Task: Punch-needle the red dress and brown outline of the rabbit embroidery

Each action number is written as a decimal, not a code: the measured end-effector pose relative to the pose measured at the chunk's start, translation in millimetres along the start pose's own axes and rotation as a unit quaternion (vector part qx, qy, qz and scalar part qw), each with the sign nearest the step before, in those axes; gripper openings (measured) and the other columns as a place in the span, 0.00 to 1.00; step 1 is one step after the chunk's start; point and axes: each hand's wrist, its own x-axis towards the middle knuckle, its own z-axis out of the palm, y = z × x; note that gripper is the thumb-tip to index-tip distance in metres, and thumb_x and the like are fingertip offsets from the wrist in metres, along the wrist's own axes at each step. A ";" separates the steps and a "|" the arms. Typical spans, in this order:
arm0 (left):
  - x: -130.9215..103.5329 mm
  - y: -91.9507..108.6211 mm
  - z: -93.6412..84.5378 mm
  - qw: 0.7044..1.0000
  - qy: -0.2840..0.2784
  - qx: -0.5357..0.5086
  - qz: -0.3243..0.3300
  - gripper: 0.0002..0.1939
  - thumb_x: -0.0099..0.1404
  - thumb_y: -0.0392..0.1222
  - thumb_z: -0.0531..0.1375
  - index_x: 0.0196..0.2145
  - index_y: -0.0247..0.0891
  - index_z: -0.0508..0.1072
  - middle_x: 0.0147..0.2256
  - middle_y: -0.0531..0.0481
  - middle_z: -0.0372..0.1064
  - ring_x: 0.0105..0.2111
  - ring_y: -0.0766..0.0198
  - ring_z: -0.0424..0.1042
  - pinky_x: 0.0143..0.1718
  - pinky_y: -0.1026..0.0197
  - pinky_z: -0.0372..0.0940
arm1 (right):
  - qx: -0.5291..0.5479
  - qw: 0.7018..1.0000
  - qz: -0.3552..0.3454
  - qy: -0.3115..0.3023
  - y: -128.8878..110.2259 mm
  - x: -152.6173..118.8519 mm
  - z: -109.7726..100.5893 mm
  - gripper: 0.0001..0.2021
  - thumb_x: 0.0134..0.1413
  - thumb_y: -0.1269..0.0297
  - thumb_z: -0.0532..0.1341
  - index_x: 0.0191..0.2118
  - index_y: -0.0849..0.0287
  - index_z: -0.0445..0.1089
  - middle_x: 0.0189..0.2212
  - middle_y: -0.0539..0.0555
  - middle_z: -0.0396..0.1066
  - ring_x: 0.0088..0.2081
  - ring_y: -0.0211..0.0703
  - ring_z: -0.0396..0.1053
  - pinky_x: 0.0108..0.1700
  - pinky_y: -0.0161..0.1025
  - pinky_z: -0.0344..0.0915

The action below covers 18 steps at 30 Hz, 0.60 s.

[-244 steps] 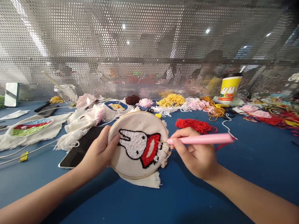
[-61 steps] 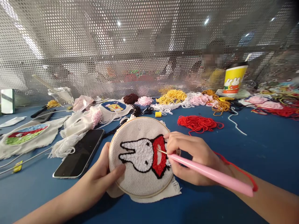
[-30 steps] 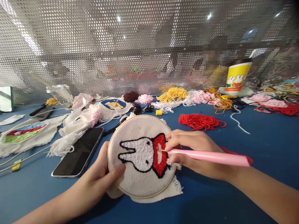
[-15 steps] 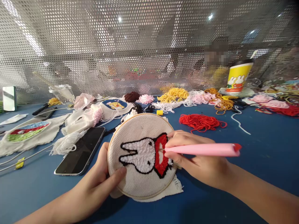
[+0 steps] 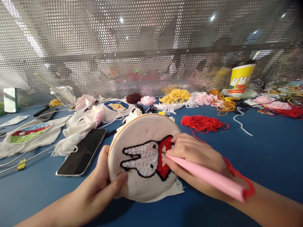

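My left hand (image 5: 104,179) grips the left edge of a round embroidery hoop (image 5: 144,190), its thumb on the cream cloth in front. On the cloth a white rabbit (image 5: 142,157) with black outlines lies sideways, its red top (image 5: 163,171) worked in yarn around a small bare patch. My right hand (image 5: 196,164) is closed around a pink punch needle (image 5: 208,175), whose metal tip meets the cloth at the bare patch. Red yarn comes from the back end of the handle and crosses my right wrist. The hoop is tilted up towards me.
A red yarn pile (image 5: 203,123) lies behind my right hand. Left of the hoop are a black phone (image 5: 81,154), white yarn (image 5: 66,145) and finished cloth pieces (image 5: 32,134). Further back stand a yellow cup (image 5: 241,77), yellow yarn (image 5: 176,96) and a perforated metal screen (image 5: 146,37).
The punch needle's back end has swung down and towards me, with its tip still at the patch. Red yarn now shows over my right wrist. The hoop has turned slightly.
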 end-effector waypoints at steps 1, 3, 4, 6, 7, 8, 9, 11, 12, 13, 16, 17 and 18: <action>-0.4 0.1 -1.1 1.000 -0.013 0.013 0.011 0.20 0.59 0.41 0.50 0.48 0.53 0.49 0.37 0.54 0.59 0.41 0.60 0.59 0.38 0.66 0.64 | -0.007 1.000 -0.016 0.005 -0.2 0.1 1.0 0.04 0.48 0.71 0.56 0.25 0.62 0.62 0.16 0.51 0.63 0.22 0.36 0.59 0.30 0.39 0.60; -1.3 1.9 -2.5 0.999 -0.028 0.033 0.028 0.18 0.60 0.39 0.49 0.47 0.54 0.49 0.36 0.55 0.59 0.39 0.62 0.61 0.38 0.67 0.64 | -0.028 0.998 -0.048 0.005 -0.2 -0.3 3.6 0.06 0.48 0.70 0.56 0.23 0.63 0.63 0.14 0.51 0.62 0.20 0.36 0.57 0.27 0.39 0.59; -1.7 3.4 -2.6 0.998 -0.033 0.039 0.033 0.19 0.60 0.39 0.48 0.47 0.55 0.48 0.36 0.55 0.58 0.38 0.63 0.61 0.38 0.68 0.64 | -0.045 0.997 -0.062 0.004 -0.1 -0.9 5.0 0.07 0.49 0.71 0.56 0.22 0.63 0.64 0.14 0.52 0.62 0.20 0.37 0.57 0.26 0.39 0.58; -1.8 6.9 -2.3 0.998 -0.032 0.048 0.034 0.21 0.60 0.38 0.48 0.48 0.56 0.46 0.36 0.56 0.58 0.37 0.65 0.62 0.38 0.69 0.64 | -0.076 0.994 -0.083 0.005 0.1 -2.6 7.6 0.09 0.49 0.73 0.54 0.21 0.64 0.65 0.14 0.53 0.63 0.21 0.38 0.58 0.27 0.40 0.59; -1.1 8.1 -2.1 0.998 -0.029 0.051 0.032 0.21 0.61 0.38 0.48 0.48 0.56 0.45 0.37 0.56 0.58 0.38 0.65 0.61 0.39 0.69 0.63 | -0.086 0.992 -0.089 0.008 0.1 -3.6 8.6 0.09 0.49 0.74 0.53 0.22 0.65 0.66 0.15 0.54 0.63 0.22 0.39 0.58 0.28 0.41 0.59; 0.2 8.6 -2.0 0.998 -0.025 0.052 0.034 0.21 0.61 0.38 0.48 0.48 0.56 0.45 0.37 0.56 0.57 0.39 0.66 0.61 0.40 0.69 0.62 | -0.089 0.992 -0.086 0.012 0.2 -4.6 9.3 0.08 0.49 0.74 0.53 0.23 0.65 0.66 0.16 0.54 0.64 0.23 0.39 0.59 0.28 0.41 0.60; 2.0 8.4 -2.2 0.998 -0.024 0.052 0.039 0.20 0.61 0.38 0.48 0.48 0.55 0.46 0.38 0.56 0.57 0.39 0.66 0.60 0.41 0.68 0.62 | -0.083 0.994 -0.076 0.012 0.3 -5.4 9.6 0.07 0.49 0.74 0.53 0.24 0.66 0.67 0.17 0.54 0.64 0.23 0.40 0.60 0.29 0.41 0.60; 6.9 5.5 -3.1 0.998 -0.017 0.041 0.047 0.18 0.61 0.39 0.48 0.48 0.53 0.48 0.39 0.56 0.56 0.40 0.66 0.60 0.43 0.68 0.61 | -0.048 0.998 -0.049 0.018 0.9 -6.4 9.0 0.05 0.48 0.74 0.54 0.27 0.66 0.66 0.18 0.54 0.65 0.24 0.39 0.61 0.30 0.40 0.61; 9.7 3.5 -3.7 0.998 -0.014 0.029 0.045 0.19 0.61 0.40 0.48 0.49 0.52 0.48 0.39 0.56 0.56 0.41 0.66 0.59 0.43 0.68 0.60 | -0.023 0.999 -0.032 0.019 1.3 -6.5 8.2 0.04 0.48 0.74 0.55 0.27 0.65 0.66 0.19 0.53 0.65 0.25 0.39 0.61 0.31 0.40 0.61; 12.3 1.3 -4.2 0.999 -0.014 0.013 0.037 0.19 0.61 0.40 0.48 0.49 0.52 0.48 0.40 0.55 0.56 0.42 0.65 0.59 0.43 0.68 0.60 | -0.001 1.000 -0.013 0.018 1.7 -6.4 7.0 0.03 0.48 0.74 0.55 0.27 0.64 0.65 0.20 0.53 0.66 0.26 0.38 0.62 0.32 0.38 0.62; 18.3 -3.1 -4.4 0.998 -0.030 -0.063 -0.006 0.21 0.61 0.42 0.49 0.51 0.51 0.46 0.43 0.55 0.58 0.45 0.63 0.58 0.43 0.66 0.60 | 0.037 0.997 0.062 0.023 2.4 -5.4 2.6 0.04 0.49 0.72 0.54 0.26 0.61 0.63 0.23 0.51 0.66 0.26 0.35 0.64 0.30 0.34 0.62; 19.4 -3.6 -3.9 0.995 -0.036 -0.091 -0.019 0.22 0.61 0.42 0.49 0.51 0.51 0.46 0.44 0.55 0.58 0.46 0.62 0.58 0.43 0.66 0.60 | 0.050 0.994 0.090 0.026 2.5 -5.2 1.3 0.05 0.50 0.72 0.54 0.26 0.60 0.62 0.23 0.51 0.66 0.25 0.33 0.64 0.28 0.32 0.62; 20.1 -3.9 -3.3 0.992 -0.038 -0.116 -0.030 0.22 0.61 0.42 0.49 0.51 0.51 0.45 0.45 0.55 0.58 0.47 0.62 0.58 0.43 0.65 0.60 | 0.067 0.991 0.115 0.035 2.7 -5.1 0.2 0.05 0.50 0.72 0.53 0.25 0.60 0.61 0.23 0.50 0.66 0.23 0.32 0.63 0.25 0.31 0.61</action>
